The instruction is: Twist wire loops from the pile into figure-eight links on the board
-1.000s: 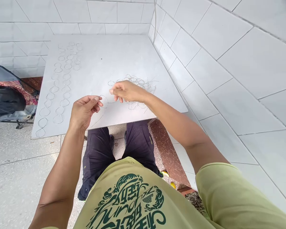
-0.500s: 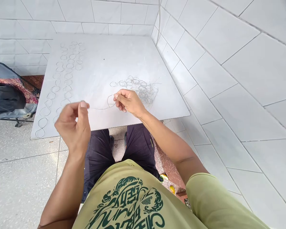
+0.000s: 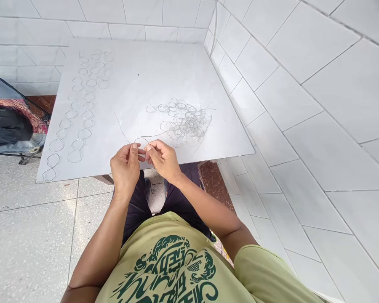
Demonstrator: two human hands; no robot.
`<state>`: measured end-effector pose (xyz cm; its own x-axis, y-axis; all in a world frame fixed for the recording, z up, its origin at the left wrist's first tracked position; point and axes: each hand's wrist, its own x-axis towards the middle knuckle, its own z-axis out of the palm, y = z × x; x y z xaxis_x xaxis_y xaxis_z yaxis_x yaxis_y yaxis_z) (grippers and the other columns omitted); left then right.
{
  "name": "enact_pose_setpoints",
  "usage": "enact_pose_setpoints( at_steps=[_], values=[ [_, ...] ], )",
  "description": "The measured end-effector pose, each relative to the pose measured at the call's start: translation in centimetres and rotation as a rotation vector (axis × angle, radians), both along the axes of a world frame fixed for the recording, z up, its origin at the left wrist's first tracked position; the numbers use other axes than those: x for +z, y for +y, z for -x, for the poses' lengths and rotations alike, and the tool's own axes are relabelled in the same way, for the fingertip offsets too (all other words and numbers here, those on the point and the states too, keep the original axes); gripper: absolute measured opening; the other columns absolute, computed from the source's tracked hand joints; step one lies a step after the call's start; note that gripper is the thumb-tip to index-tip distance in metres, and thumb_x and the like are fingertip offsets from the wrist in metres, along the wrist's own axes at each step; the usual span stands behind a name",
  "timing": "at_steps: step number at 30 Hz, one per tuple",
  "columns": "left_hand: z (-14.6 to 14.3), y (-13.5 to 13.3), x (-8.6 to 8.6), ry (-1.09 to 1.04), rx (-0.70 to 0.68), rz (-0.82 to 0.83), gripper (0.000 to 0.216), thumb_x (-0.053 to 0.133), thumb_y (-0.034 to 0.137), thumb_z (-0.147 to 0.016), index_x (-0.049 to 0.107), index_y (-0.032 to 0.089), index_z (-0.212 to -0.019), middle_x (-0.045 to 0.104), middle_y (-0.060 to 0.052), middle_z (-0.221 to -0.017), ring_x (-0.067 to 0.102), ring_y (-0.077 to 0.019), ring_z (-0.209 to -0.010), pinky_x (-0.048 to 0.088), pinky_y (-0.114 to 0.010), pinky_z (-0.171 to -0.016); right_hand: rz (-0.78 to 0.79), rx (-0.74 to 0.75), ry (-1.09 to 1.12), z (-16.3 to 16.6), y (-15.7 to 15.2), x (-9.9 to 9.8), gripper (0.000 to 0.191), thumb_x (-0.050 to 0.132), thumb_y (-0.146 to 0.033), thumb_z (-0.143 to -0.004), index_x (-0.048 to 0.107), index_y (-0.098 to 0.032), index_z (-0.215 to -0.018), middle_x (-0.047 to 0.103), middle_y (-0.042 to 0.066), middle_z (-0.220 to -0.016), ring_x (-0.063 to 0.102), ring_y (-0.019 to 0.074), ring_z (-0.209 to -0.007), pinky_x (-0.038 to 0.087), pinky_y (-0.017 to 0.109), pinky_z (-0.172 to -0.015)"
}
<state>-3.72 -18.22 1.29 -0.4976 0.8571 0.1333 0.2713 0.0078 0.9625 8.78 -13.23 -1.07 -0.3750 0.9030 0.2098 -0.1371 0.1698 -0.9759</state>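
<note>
Silver wire loops (image 3: 183, 122), white board (image 3: 151, 67), green printed shirt (image 3: 177, 269)

Beside the tiled wall (image 3: 287, 84) on the right: a board (image 3: 177, 67). Along its left part, rows of wire loops (image 3: 78, 113), near edge to far. Right of centre, nearer the wall, a tangle of wire (image 3: 186, 122). Over the near edge, in front of the tangle, left hand (image 3: 125, 166) and right hand (image 3: 162, 159) side by side, a wire strand (image 3: 141, 139) pinched between them. Left of the board, on the floor, a bag (image 3: 6, 122).

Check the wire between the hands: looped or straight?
Looped. The wire arcs in a small loop between left hand and right hand, both pinching it; a loose tail runs up-left over the board.
</note>
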Motion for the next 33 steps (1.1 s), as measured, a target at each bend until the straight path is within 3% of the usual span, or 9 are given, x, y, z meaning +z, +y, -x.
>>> enact_pose_setpoints(
  at_steps=[8, 12, 15, 19, 23, 26, 29, 33],
  values=[
    [1.2, -0.4, 0.1, 0.256, -0.191, 0.096, 0.026, 0.051, 0.037, -0.107, 0.071, 0.021, -0.103, 0.079, -0.005, -0.086, 0.074, -0.0186, -0.077, 0.053, -0.03, -0.076, 0.006, 0.036, -0.07, -1.0, 0.5, -1.0, 0.025, 0.057, -0.048, -0.108, 0.065, -0.026, -0.119, 0.068, -0.003, -0.077, 0.062, 0.0132, -0.062, 0.051, 0.026, -0.062],
    [1.0, -0.5, 0.4, 0.46, -0.212, 0.138, 0.026, 0.048, 0.036, -0.107, 0.07, 0.022, -0.103, 0.079, -0.006, -0.086, 0.074, -0.022, -0.077, 0.052, -0.033, -0.079, 0.007, -0.014, -0.082, -0.8, 0.0, -1.6, 0.021, 0.055, -0.043, -0.11, 0.067, -0.028, -0.118, 0.067, -0.002, -0.076, 0.061, 0.0146, -0.062, 0.051, 0.028, -0.063],
    [0.6, -0.6, 0.2, 0.5, -0.202, 0.143, 0.022, 0.052, 0.033, -0.104, 0.069, 0.021, -0.097, 0.077, -0.008, -0.081, 0.074, -0.0246, -0.076, 0.052, -0.034, -0.076, 0.012, -0.068, -0.089, -0.6, -0.3, -2.0, 0.019, 0.054, -0.041, -0.11, 0.068, -0.028, -0.114, 0.066, -0.003, -0.073, 0.06, 0.0149, -0.061, 0.051, 0.029, -0.064],
    [0.6, -0.7, 0.1, 0.469, -0.238, 0.162, 0.018, 0.055, 0.031, -0.1, 0.066, 0.022, -0.09, 0.074, -0.007, -0.076, 0.073, -0.0245, -0.071, 0.052, -0.034, -0.073, 0.014, -0.021, -0.142, -1.5, -0.1, -1.6, 0.022, 0.054, -0.042, -0.109, 0.068, -0.026, -0.112, 0.066, -0.003, -0.073, 0.059, 0.0146, -0.06, 0.051, 0.029, -0.065],
    [1.3, -0.9, 0.7, 0.372, -0.363, 0.2, 0.026, 0.048, 0.032, -0.104, 0.068, 0.023, -0.092, 0.076, -0.004, -0.076, 0.071, -0.0203, -0.068, 0.053, -0.032, -0.071, -0.038, 0.073, -0.203, -3.0, 1.3, -0.1, 0.03, 0.062, -0.049, -0.106, 0.072, -0.021, -0.108, 0.073, 0.003, -0.094, 0.067, 0.0158, -0.081, 0.052, 0.027, -0.071],
    [2.1, -0.8, 1.5, 0.327, -0.514, 0.224, 0.03, 0.049, 0.036, -0.105, 0.071, 0.022, -0.089, 0.076, -0.003, -0.077, 0.069, -0.0181, -0.067, 0.053, -0.031, -0.07, 0.049, 0.152, -0.081, -3.5, 2.4, 0.9, 0.04, 0.067, -0.058, -0.101, 0.075, -0.021, -0.112, 0.074, 0.007, -0.11, 0.069, 0.0184, -0.095, 0.052, 0.025, -0.067],
    [2.7, -0.5, 2.2, 0.28, -0.663, 0.258, 0.035, 0.054, 0.043, -0.105, 0.072, 0.022, -0.083, 0.075, -0.003, -0.077, 0.068, -0.0175, -0.069, 0.054, -0.03, -0.07, 0.115, 0.231, 0.023, -3.5, 2.9, 1.3, 0.043, 0.069, -0.062, -0.099, 0.077, -0.02, -0.106, 0.075, 0.008, -0.108, 0.068, 0.0192, -0.098, 0.053, 0.024, -0.066],
    [3.1, -0.4, 2.6, 0.06, -0.712, 0.25, 0.038, 0.063, 0.053, -0.101, 0.076, 0.02, -0.086, 0.076, -0.007, -0.083, 0.07, -0.019, -0.076, 0.056, -0.031, -0.072, 0.14, 0.262, 0.136, -3.4, 2.5, 1.2, 0.042, 0.071, -0.062, -0.098, 0.076, -0.02, -0.098, 0.075, 0.008, -0.104, 0.068, 0.0192, -0.096, 0.053, 0.025, -0.067]
  ],
)
